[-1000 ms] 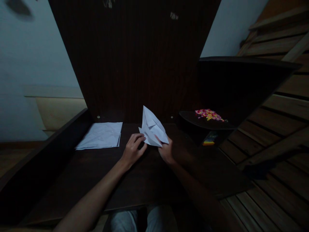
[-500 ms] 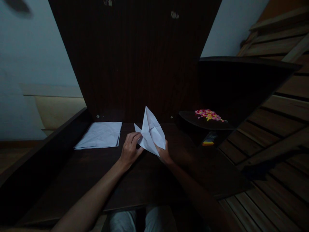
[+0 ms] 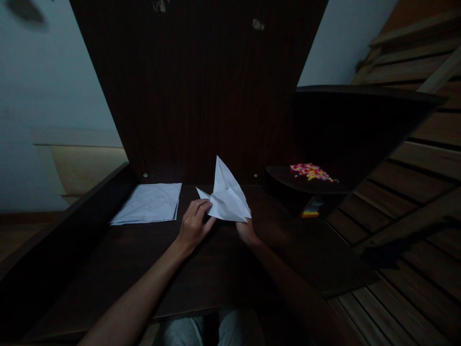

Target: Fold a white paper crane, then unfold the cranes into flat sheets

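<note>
A partly folded white paper shape with a tall pointed flap stands just above the dark wooden desk, near its middle. My left hand pinches the shape's lower left corner. My right hand grips it from below at the lower right, and the paper hides most of those fingers. Both forearms reach in from the bottom of the view.
A stack of flat white sheets lies on the desk to the left. A low shelf on the right carries a pile of small pink and yellow bits. A tall dark back panel rises behind. Wooden slats fill the right side.
The paper shape has been turned and reshaped between my hands. Its left corner now sticks out further and its tall flap stands more upright. Both hands shifted only slightly.
</note>
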Demonstrator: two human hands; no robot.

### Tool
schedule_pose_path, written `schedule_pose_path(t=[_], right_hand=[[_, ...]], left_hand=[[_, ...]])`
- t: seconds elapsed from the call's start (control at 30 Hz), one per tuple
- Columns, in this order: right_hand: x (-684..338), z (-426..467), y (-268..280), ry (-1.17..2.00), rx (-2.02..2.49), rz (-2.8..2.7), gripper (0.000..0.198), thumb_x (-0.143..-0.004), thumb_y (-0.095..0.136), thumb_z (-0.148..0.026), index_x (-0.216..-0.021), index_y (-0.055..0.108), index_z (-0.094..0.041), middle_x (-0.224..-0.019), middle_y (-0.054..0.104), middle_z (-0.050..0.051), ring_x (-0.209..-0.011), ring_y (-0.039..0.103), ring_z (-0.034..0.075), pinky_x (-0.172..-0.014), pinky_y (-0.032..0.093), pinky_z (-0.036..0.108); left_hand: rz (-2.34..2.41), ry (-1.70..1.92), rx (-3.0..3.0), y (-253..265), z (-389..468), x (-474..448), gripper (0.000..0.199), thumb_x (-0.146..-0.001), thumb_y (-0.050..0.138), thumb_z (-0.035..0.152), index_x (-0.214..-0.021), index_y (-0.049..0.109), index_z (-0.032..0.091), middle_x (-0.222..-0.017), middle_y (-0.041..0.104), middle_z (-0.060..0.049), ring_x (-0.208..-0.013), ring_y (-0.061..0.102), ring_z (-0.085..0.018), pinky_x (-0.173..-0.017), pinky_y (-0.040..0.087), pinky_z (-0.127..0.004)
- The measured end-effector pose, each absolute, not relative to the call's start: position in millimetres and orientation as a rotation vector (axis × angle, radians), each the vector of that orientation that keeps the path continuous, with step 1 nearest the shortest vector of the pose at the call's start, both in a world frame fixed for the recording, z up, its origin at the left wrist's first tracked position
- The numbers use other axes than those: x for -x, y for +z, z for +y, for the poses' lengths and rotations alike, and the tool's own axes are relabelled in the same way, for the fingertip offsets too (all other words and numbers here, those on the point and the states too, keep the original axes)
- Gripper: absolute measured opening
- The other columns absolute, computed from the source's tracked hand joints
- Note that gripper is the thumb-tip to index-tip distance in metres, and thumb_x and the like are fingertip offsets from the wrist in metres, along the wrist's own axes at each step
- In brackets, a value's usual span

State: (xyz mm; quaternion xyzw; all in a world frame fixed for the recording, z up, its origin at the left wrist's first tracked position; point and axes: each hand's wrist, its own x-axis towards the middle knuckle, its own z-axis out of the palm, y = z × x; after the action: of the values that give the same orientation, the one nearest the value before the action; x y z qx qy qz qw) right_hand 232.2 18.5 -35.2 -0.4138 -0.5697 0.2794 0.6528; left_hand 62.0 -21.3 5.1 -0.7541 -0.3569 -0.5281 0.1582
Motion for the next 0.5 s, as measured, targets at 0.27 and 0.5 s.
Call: schedule_pose_path(t=[0.27, 0.5], right_hand=[[-224.4, 15.6, -14.7, 0.978, 0.827, -1.167, 0.029, -0.07, 0.063, -0.036, -0.093, 0.063, -0.018, -0.083, 0.07, 0.005, -0.076, 0.068, 0.022, -0.068, 0.06, 0.038], [-223.6, 8.8, -3.2, 1.031, 0.834, -1.199, 0.024, -0.068, 0.069, -0.035, -0.081, 0.058, -0.018, -0.075, 0.064, 0.001, -0.057, 0.064, 0.016, -0.051, 0.058, 0.029]], left_hand=[[-1.073, -1.512, 2.163, 5.2, -19.5, -61.6, 0.019, -0.09, 0.052, 0.014, -0.107, 0.058, 0.02, -0.095, 0.066, -0.007, -0.087, 0.063, -0.019, -0.08, 0.052, -0.034], [-1.106, -1.588, 2.072, -0.9, -13.0, -59.9, 0.028, -0.091, 0.046, 0.01, -0.117, 0.051, 0.02, -0.095, 0.064, -0.005, -0.084, 0.064, -0.017, -0.075, 0.053, -0.031]])
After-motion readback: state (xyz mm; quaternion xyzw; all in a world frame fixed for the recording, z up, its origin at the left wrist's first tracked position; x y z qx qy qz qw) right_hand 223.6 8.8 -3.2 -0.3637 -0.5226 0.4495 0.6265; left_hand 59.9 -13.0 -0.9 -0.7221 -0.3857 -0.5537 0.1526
